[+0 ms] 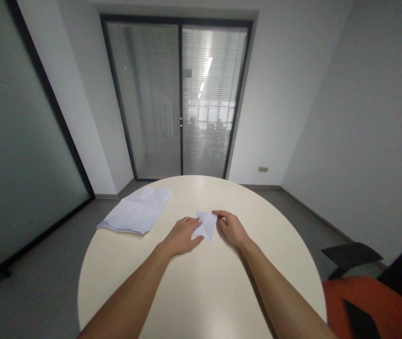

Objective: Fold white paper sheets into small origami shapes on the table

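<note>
A small piece of white paper (208, 224), folded with a diagonal crease, lies on the round table in front of me. My left hand (184, 235) rests over its left side, thumb and fingers spread apart and pressing it down. At the paper's upper right corner, my right hand (232, 227) pinches the edge between thumb and index finger. Part of the paper's left side is covered by my left fingers.
A stack of white paper sheets (135, 210) with fold lines lies at the left of the cream round table (194, 292). An orange chair (370, 303) with black armrests stands at the right. Beyond the table is a glass door (144, 103) with blinds.
</note>
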A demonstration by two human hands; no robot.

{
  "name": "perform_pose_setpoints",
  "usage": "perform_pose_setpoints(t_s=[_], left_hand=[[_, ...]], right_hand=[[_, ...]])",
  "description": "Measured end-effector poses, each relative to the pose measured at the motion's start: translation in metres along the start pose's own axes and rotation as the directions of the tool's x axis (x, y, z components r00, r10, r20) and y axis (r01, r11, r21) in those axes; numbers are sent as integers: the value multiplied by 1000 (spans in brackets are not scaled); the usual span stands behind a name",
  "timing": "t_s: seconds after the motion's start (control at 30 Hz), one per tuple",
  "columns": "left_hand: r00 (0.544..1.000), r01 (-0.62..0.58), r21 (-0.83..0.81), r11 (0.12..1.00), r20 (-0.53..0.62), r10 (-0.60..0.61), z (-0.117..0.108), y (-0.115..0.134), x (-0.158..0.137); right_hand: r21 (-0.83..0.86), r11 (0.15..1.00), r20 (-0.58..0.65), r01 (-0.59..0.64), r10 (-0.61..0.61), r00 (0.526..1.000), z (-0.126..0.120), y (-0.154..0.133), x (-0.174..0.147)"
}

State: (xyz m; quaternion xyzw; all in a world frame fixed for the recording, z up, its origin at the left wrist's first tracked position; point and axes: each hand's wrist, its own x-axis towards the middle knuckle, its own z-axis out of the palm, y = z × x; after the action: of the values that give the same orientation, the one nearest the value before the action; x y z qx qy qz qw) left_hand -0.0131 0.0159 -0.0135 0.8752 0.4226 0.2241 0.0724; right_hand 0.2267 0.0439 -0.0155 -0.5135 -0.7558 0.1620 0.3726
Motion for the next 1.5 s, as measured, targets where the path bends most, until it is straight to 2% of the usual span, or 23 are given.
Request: perform_pose_setpoints(t_s=[0.3,0.5,0.73,0.83,0.93,1.1,1.23,1.37,1.5], left_hand=[[998,46,-81,996,-35,-49,-2,1,2],[990,122,-230,965,-40,-135,-5,0,5],[989,142,-287,947,-7,-150,-13,6,2],[989,116,-296,948,-50,-136,-14,7,2],[978,131,-291,948,-117,-171,-12,6,4],[941,169,-288,943,-238,-241,-9,0,9],[891,216,-348,912,-312,-330,-7,-5,11],[862,230,-459,858,-313,-399,-3,-9,14],[869,226,-557,799,-255,-424,2,-11,17]], right_hand=[[-108,994,19,-3,5,1000,-7,5,1],[-123,992,15,-19,21,1000,-13,3,0],[-88,994,10,-71,73,997,-17,2,1],[-71,994,-3,-82,82,997,-17,2,1],[-54,996,-20,-77,76,997,-17,0,1],[13,999,-50,-34,34,998,-15,-2,0],[145,989,-36,7,-2,999,-12,-7,-2],[277,961,-6,-2,4,1000,-10,-12,-2],[349,937,14,-26,22,1000,-8,-6,1]])
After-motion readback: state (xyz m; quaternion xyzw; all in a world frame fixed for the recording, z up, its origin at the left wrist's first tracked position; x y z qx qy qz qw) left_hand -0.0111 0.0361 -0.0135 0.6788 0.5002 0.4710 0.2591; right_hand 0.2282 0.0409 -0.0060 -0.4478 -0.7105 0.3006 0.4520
